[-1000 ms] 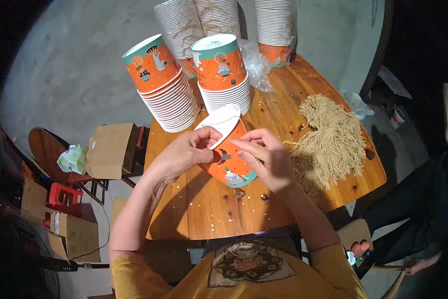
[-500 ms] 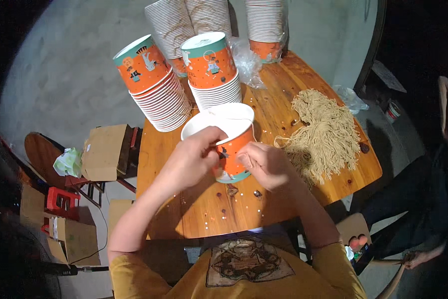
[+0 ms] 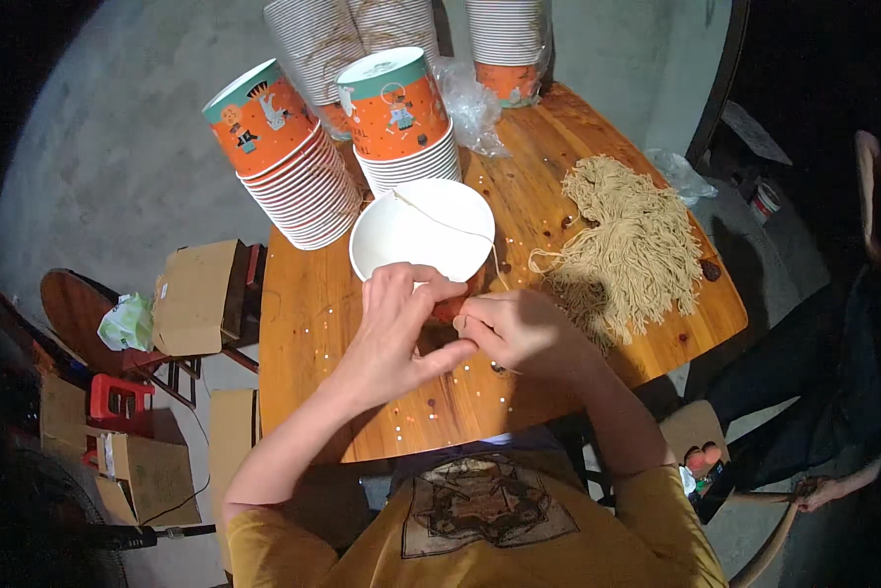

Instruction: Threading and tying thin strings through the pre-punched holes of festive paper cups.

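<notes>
A round paper tub (image 3: 386,235) with a white inside and orange outside is tilted, its mouth facing up and away from my hands. A thin pale cord (image 3: 450,222) lies across its mouth and drops over the right rim toward my right hand. My left hand (image 3: 391,328) is at the tub's near side, fingers bent over it and thumb stretched apart. Just beside that thumb, my right hand (image 3: 519,328) is closed in a pinch on the cord; the pinched end is mostly hidden. Right of the hands lies a heap of beige cords (image 3: 641,255).
Two upside-down stacks of tubs (image 3: 288,171) (image 3: 396,127) stand behind the hands, with wrapped stacks (image 3: 507,49) farther back. Clear plastic (image 3: 470,108) lies among them. Small white bits dot the wooden table (image 3: 597,387). Cardboard boxes (image 3: 200,294) and a red stool (image 3: 120,394) are left. Another person's legs (image 3: 803,372) are right.
The tub has tipped so that more of its inside shows. My left hand has left the rim for the near side, its thumb opening out toward my right hand, which stays pinched.
</notes>
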A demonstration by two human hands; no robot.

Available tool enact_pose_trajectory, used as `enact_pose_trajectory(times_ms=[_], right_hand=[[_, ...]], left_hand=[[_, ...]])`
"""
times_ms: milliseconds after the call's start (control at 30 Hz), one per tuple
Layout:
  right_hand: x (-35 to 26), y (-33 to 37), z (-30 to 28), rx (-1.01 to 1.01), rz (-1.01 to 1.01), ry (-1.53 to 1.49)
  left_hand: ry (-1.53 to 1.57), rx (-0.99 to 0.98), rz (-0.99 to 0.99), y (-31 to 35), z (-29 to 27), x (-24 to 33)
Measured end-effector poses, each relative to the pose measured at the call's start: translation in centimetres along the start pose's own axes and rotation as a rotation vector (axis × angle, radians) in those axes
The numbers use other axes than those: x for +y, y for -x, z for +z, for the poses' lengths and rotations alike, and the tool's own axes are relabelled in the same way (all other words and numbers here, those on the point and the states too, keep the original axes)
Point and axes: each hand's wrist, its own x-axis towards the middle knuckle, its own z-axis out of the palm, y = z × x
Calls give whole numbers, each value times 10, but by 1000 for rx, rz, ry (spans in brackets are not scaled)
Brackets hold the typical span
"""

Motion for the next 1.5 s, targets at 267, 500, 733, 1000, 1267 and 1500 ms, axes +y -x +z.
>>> enact_pose_trajectory(times_ms=[267,500,733,1000,1267,1500], right_hand=[[-7,5,-1,27,-106,191],[-10,21,6,-30,-285,529],[-16,22,11,5,-206,265],[-19,33,32,209,16,-124],[-28,39,35,404,108,-280],[-18,39,35,541,238,-250]], left_hand=[[-49,89,-6,10,16,8],[165,134,-40,15,19,13],[318,131,-259,30,24,22],[414,228,-326,41,29,26],[327,250,-289,32,26,34],[-216,278,-31,10,-2,6]])
